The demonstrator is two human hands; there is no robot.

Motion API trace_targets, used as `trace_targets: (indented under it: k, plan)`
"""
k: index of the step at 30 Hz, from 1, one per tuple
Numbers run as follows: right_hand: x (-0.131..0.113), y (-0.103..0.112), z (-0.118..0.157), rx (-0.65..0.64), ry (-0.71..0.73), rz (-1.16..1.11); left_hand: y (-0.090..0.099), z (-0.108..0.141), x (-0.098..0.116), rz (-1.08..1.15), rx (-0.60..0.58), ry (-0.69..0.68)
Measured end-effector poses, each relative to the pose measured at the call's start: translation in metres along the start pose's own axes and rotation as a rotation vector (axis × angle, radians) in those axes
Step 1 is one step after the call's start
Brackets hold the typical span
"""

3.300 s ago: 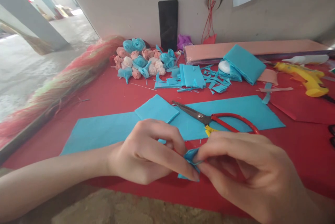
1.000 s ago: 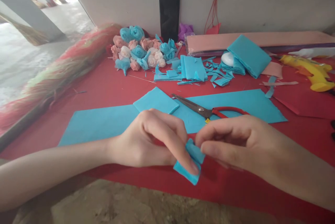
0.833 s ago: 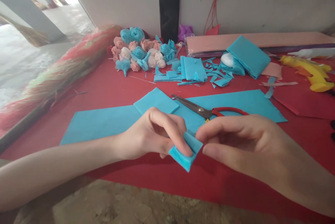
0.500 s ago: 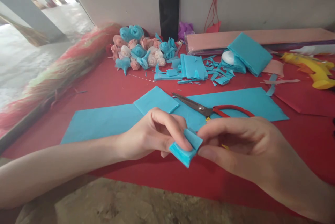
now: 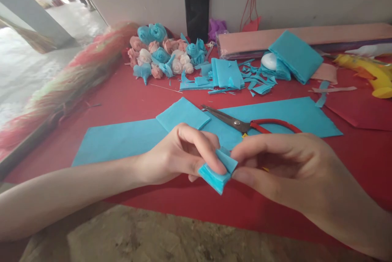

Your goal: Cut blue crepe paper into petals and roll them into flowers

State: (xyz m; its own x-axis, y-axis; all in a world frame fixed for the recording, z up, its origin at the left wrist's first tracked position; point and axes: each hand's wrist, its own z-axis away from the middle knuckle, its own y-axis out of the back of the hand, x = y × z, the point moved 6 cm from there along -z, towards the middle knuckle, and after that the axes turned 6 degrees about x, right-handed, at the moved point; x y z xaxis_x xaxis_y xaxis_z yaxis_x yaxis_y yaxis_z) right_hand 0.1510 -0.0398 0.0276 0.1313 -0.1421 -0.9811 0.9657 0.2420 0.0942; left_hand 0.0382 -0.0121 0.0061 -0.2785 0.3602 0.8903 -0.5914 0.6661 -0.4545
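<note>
A small folded stack of blue crepe paper (image 5: 214,178) is pinched between the thumb and forefinger of my left hand (image 5: 183,151). My right hand (image 5: 281,168) grips the stack's right edge with thumb and forefinger, its other fingers curled behind. Just beyond my hands lie scissors (image 5: 235,123) with red handles, spread slightly, on a long blue paper strip (image 5: 284,115). A folded blue paper square (image 5: 183,114) rests on the same strip. A bit of yellow shows under the scissors and behind my right fingers; I cannot make out what it is.
Pink, white and blue paper roses (image 5: 161,55) cluster at the back left. Blue paper scraps (image 5: 260,82), a folded blue pack (image 5: 295,55) and a yellow glue gun (image 5: 367,72) lie along the back. A broom (image 5: 76,72) edges the red table (image 5: 122,106) at left.
The camera view has tipped down slightly, so things at the back sit higher in the picture. My hands keep the same pinch on the folded paper, almost unmoved.
</note>
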Motion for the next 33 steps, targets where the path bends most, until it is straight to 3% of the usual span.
trace_targets:
  k: [19, 33]
  plan:
    - [-0.0001, 0.0014, 0.0022, 0.052, 0.048, 0.004, -0.0001, 0.0001, 0.0012, -0.023, -0.010, -0.024]
    - [0.0010, -0.0006, -0.0020, 0.013, 0.009, -0.025, 0.0012, 0.0004, -0.0003, -0.003, 0.013, -0.006]
